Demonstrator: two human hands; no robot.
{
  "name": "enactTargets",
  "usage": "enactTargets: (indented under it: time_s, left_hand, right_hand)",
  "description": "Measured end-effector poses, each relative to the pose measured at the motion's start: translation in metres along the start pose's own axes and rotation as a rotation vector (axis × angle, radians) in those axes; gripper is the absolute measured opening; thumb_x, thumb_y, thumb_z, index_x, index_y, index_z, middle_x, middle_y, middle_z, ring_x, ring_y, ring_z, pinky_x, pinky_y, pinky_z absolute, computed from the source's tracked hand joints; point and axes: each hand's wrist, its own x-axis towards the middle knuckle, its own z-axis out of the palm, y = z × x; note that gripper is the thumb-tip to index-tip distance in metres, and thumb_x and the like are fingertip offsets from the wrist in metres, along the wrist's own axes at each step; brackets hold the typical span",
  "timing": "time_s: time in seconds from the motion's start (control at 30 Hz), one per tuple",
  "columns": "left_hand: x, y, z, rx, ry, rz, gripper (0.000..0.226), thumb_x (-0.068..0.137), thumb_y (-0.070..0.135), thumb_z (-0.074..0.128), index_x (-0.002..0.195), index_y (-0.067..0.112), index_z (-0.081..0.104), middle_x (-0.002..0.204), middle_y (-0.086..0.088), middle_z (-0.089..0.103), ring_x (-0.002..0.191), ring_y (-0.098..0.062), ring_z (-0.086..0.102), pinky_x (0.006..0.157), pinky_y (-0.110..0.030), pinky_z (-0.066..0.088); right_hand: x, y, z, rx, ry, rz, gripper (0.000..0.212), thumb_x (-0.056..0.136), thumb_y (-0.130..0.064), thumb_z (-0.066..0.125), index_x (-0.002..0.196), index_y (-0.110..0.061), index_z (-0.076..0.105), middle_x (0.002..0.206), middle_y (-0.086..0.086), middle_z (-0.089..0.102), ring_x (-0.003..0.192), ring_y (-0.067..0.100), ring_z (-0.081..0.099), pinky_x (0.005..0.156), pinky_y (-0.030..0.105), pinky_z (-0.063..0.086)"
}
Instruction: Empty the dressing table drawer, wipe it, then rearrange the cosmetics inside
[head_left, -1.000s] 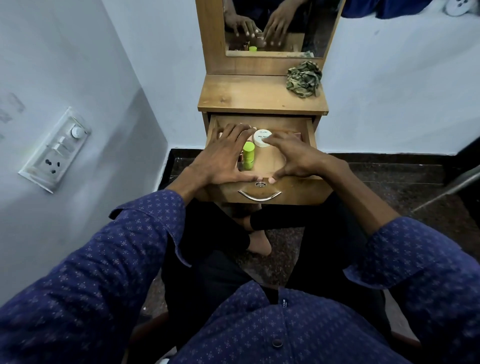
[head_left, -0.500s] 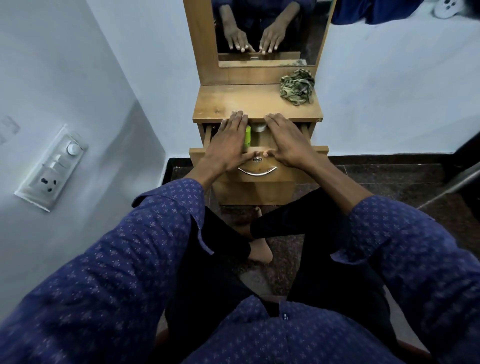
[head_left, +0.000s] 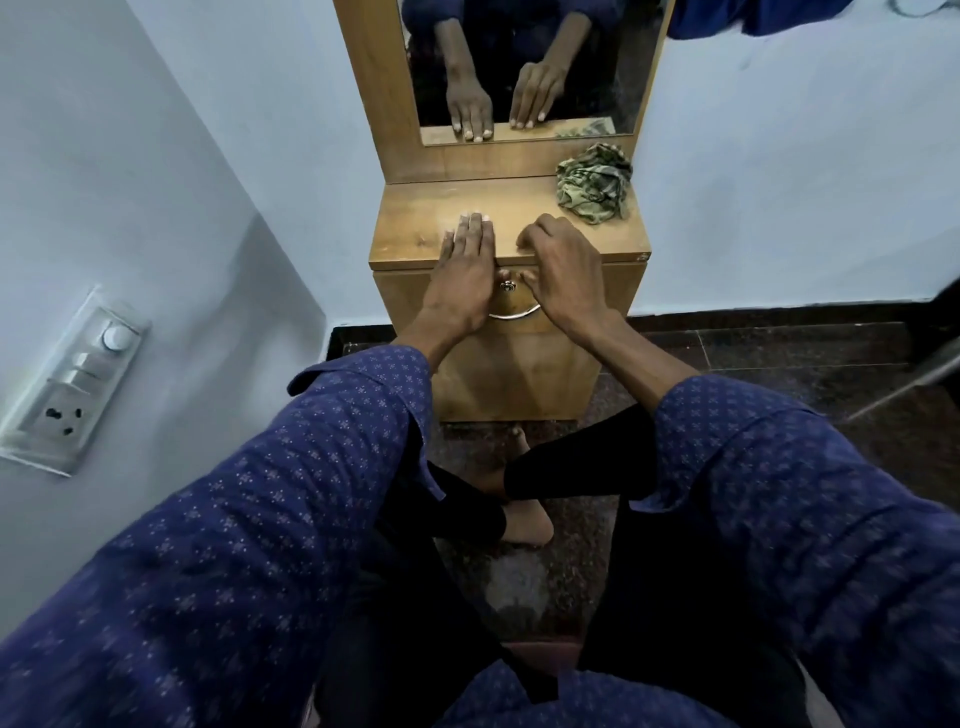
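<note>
The table (head_left: 511, 228) stands against the wall under its mirror (head_left: 524, 67), and the drawer (head_left: 613, 291) sits flush in the table's front, no gap showing. Judged from that, the job is at its very end: the cosmetics are out of sight, presumably inside, and all that seems left is to let go and draw the hands away. Whether the drawer is seated fully home cannot be told, as the hands cover its upper middle. If it is not, a light push on the front would finish it.

A crumpled cloth (head_left: 595, 182) lies on the table's right rear corner, well apart from both hands; it may want putting away.

The left hand (head_left: 462, 270) lies flat, fingers straight and together, fingertips on the table top and the palm down over the drawer front, holding nothing. The right hand (head_left: 563, 270) is just beside it, knuckles bent, fingers curled onto the top's front edge, its heel against the drawer front; it grips no object that can be seen.

Between the two hands the keyhole (head_left: 507, 286) shows, and below it the handle (head_left: 514, 313), touched by neither set of fingers.
</note>
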Motion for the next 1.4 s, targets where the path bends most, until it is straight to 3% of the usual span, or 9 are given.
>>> enactTargets:
  time_s: [0.17, 0.3, 0.4, 0.53, 0.7, 0.87, 1.0, 1.2, 1.4]
  left_hand:
    - [0.009, 0.007, 0.016, 0.055, 0.102, -0.074, 0.069, 0.108, 0.017, 0.042, 0.165, 0.000, 0.008, 0.174, -0.021, 0.007, 0.163, -0.033, 0.003, 0.133, -0.049, 0.003]
    - [0.011, 0.007, 0.019, 0.077, 0.089, -0.069, 0.071, 0.104, 0.014, 0.043, 0.164, -0.001, 0.009, 0.173, -0.024, 0.006, 0.162, -0.036, 0.003, 0.132, -0.052, 0.004]
    - [0.013, 0.005, 0.018, 0.086, 0.059, -0.051, 0.077, 0.105, 0.021, 0.050, 0.164, -0.001, 0.006, 0.174, -0.023, 0.004, 0.162, -0.036, 0.002, 0.132, -0.051, 0.002]
    - [0.013, 0.000, 0.015, 0.056, 0.028, -0.013, 0.071, 0.112, 0.038, 0.033, 0.165, -0.001, 0.005, 0.174, -0.023, 0.002, 0.162, -0.036, 0.001, 0.132, -0.050, 0.002]
    - [0.010, 0.000, 0.005, 0.029, -0.032, 0.006, 0.073, 0.112, 0.043, 0.026, 0.165, -0.001, 0.002, 0.174, -0.024, -0.001, 0.162, -0.036, -0.003, 0.132, -0.050, 0.000]
    - [0.007, 0.003, 0.002, 0.031, -0.023, 0.008, 0.075, 0.112, 0.046, 0.023, 0.165, -0.002, -0.001, 0.174, -0.024, -0.003, 0.162, -0.035, -0.004, 0.132, -0.050, -0.001]
    - [0.007, 0.000, 0.009, 0.023, 0.042, 0.026, 0.075, 0.110, 0.045, 0.020, 0.165, -0.002, 0.000, 0.174, -0.023, -0.002, 0.162, -0.034, -0.005, 0.132, -0.051, 0.000]
    - [0.012, 0.001, 0.021, -0.089, 0.137, -0.036, 0.070, 0.113, 0.043, 0.013, 0.165, -0.004, 0.007, 0.174, -0.022, 0.004, 0.163, -0.033, -0.001, 0.132, -0.048, 0.001]
    - [0.027, -0.002, -0.002, -0.142, 0.112, -0.083, 0.068, 0.114, 0.039, 0.019, 0.165, -0.004, 0.007, 0.174, -0.023, 0.004, 0.163, -0.035, 0.000, 0.132, -0.049, 0.006]
  right_hand:
    - [0.006, -0.002, 0.012, -0.011, 0.040, 0.044, 0.035, 0.075, -0.006, 0.082, 0.100, -0.018, 0.061, 0.102, -0.002, 0.060, 0.094, 0.018, 0.054, 0.064, 0.025, 0.036]
    - [0.004, 0.001, 0.020, 0.003, 0.050, 0.049, 0.036, 0.077, -0.008, 0.082, 0.103, -0.019, 0.060, 0.106, -0.005, 0.059, 0.097, 0.016, 0.052, 0.065, 0.024, 0.038]
    - [0.002, 0.001, 0.023, 0.025, 0.066, 0.064, 0.036, 0.079, -0.011, 0.083, 0.105, -0.019, 0.059, 0.109, -0.005, 0.059, 0.101, 0.017, 0.052, 0.065, 0.023, 0.037]
    - [0.000, -0.003, 0.026, 0.035, 0.077, 0.075, 0.037, 0.080, -0.011, 0.082, 0.109, -0.018, 0.060, 0.113, -0.003, 0.059, 0.104, 0.018, 0.052, 0.066, 0.025, 0.043]
    - [-0.003, -0.004, 0.024, 0.087, 0.059, 0.042, 0.036, 0.083, -0.016, 0.080, 0.112, -0.014, 0.059, 0.117, 0.001, 0.056, 0.106, 0.020, 0.051, 0.074, 0.031, 0.055]
    - [-0.007, 0.004, 0.021, 0.107, 0.058, -0.024, 0.026, 0.088, -0.016, 0.069, 0.111, -0.011, 0.058, 0.116, 0.004, 0.055, 0.104, 0.021, 0.050, 0.079, 0.031, 0.054]
    - [-0.008, 0.002, 0.029, 0.127, 0.069, -0.036, 0.042, 0.092, -0.018, 0.053, 0.133, -0.009, 0.055, 0.127, 0.007, 0.056, 0.110, 0.023, 0.050, 0.089, 0.036, 0.052]
    - [0.000, 0.006, 0.057, 0.209, 0.075, 0.041, 0.053, 0.106, -0.021, 0.032, 0.156, -0.006, 0.040, 0.159, 0.013, 0.043, 0.147, 0.028, 0.039, 0.123, 0.039, 0.028]
    - [0.025, -0.005, 0.040, 0.183, -0.136, 0.059, 0.056, 0.109, -0.020, 0.029, 0.163, -0.007, 0.025, 0.170, 0.010, 0.024, 0.160, 0.027, 0.013, 0.129, 0.044, 0.016]
